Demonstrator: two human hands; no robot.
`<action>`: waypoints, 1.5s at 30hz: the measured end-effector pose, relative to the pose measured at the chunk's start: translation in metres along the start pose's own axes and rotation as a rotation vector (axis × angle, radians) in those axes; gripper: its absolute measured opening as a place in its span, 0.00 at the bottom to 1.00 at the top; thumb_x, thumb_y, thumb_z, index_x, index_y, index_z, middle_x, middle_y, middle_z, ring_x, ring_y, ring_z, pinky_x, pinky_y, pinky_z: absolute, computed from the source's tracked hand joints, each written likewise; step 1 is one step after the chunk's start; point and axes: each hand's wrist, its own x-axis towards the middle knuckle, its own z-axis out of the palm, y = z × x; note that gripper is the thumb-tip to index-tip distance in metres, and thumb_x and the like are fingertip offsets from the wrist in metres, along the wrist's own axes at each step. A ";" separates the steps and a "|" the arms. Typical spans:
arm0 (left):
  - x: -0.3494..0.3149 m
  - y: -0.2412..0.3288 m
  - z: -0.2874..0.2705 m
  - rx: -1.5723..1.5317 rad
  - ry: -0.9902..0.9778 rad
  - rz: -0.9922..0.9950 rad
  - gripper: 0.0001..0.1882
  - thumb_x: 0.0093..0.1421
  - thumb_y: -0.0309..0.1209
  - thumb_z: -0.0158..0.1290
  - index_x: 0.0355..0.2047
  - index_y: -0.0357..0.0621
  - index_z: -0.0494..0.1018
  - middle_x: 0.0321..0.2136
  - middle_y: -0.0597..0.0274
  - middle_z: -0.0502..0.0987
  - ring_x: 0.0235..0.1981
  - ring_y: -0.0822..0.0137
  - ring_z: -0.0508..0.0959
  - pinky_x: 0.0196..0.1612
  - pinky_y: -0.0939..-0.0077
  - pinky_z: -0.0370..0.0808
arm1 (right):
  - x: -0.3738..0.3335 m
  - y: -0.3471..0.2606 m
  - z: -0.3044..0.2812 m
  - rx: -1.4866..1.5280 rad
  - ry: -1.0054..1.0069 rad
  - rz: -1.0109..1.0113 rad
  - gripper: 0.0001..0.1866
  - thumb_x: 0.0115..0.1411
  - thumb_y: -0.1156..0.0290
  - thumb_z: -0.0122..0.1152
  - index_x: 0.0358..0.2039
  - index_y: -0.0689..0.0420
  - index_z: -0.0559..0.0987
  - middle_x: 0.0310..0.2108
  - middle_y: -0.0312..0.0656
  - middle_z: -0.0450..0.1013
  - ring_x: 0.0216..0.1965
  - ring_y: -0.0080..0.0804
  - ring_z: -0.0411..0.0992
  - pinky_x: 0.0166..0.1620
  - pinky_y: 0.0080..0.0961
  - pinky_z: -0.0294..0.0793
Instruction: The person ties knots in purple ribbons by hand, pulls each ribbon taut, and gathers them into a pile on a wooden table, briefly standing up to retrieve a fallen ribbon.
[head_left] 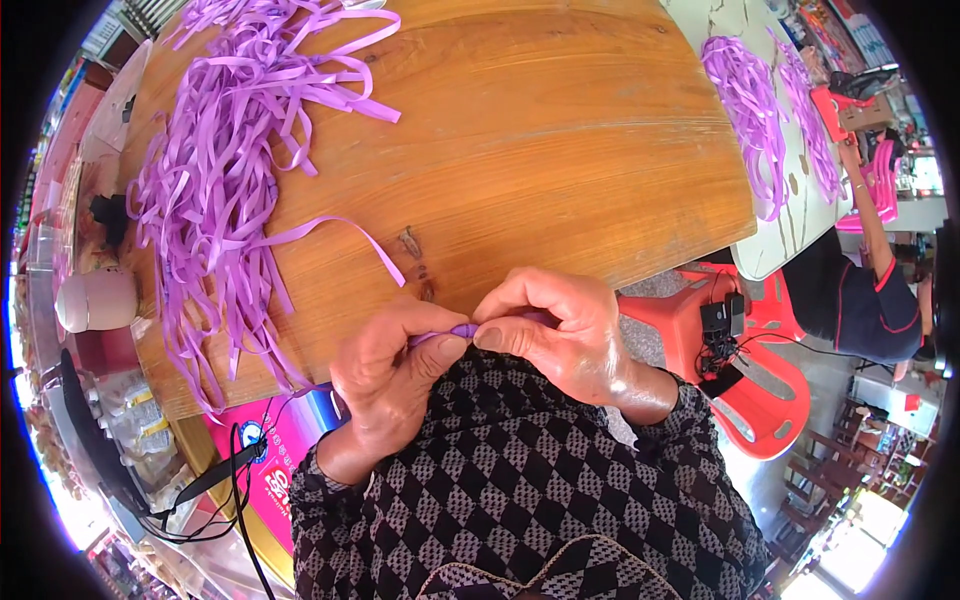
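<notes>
Both hands meet close to my body at the near edge of the wooden table (560, 150). Between them runs a short piece of purple ribbon (463, 331), bunched or knotted where the fingertips meet. My left hand (390, 365) pinches it between thumb and fingers. From the other side my right hand (560, 335) pinches the same ribbon, thumb and forefinger almost touching the left thumb. Most of the held ribbon is hidden by the fingers. A large tangled heap of purple ribbons (215, 150) covers the table's left side, and one loose strand stretches toward my left hand.
On a white marbled table (795, 235) at the right lie more purple ribbons (750, 120). Red plastic stools (760, 400) stand below, one bearing a black device with cables (720, 330). Another person (860, 300) is at the far right. Black cables (240, 480) hang at the lower left.
</notes>
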 end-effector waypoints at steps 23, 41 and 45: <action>-0.004 0.002 0.007 -0.131 0.036 -0.101 0.07 0.49 0.21 0.56 0.30 0.34 0.73 0.24 0.62 0.74 0.24 0.75 0.71 0.27 0.86 0.67 | -0.004 0.017 0.005 -0.168 0.112 -0.439 0.06 0.51 0.78 0.59 0.30 0.64 0.73 0.23 0.39 0.69 0.23 0.23 0.66 0.25 0.16 0.64; -0.005 0.004 0.012 0.224 0.048 0.140 0.07 0.50 0.23 0.56 0.29 0.36 0.71 0.22 0.59 0.73 0.21 0.68 0.73 0.23 0.81 0.68 | -0.001 0.027 0.010 -0.340 0.241 -0.758 0.10 0.46 0.82 0.61 0.29 0.65 0.72 0.23 0.44 0.71 0.20 0.33 0.68 0.23 0.22 0.66; -0.003 0.002 0.012 0.379 0.072 0.404 0.09 0.47 0.23 0.58 0.28 0.36 0.70 0.20 0.57 0.73 0.19 0.64 0.73 0.19 0.77 0.68 | 0.000 0.027 0.009 -0.284 0.179 -0.802 0.08 0.47 0.83 0.60 0.28 0.65 0.71 0.23 0.46 0.71 0.20 0.31 0.68 0.22 0.22 0.64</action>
